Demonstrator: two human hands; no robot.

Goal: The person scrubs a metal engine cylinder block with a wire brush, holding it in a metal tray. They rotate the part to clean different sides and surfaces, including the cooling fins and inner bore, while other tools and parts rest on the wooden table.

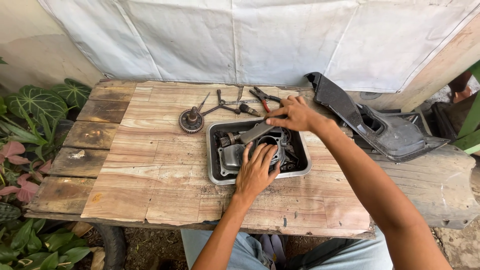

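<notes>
A metal tray (214, 172) sits on a wooden table and holds a grey engine part (232, 156) with a round opening. My left hand (256, 170) rests flat on that part, fingers spread over the opening. My right hand (294, 113) grips the handle of a wire brush (250, 135), whose bristle end points left inside the tray.
Behind the tray lie a toothed gear (191, 120), red-handled pliers (263, 98), a Y-shaped wrench (221, 104) and a small brush (248, 109). A black plastic vehicle cover (370, 122) lies at the right. Plants (35, 105) stand at the left of the wooden table (150, 170).
</notes>
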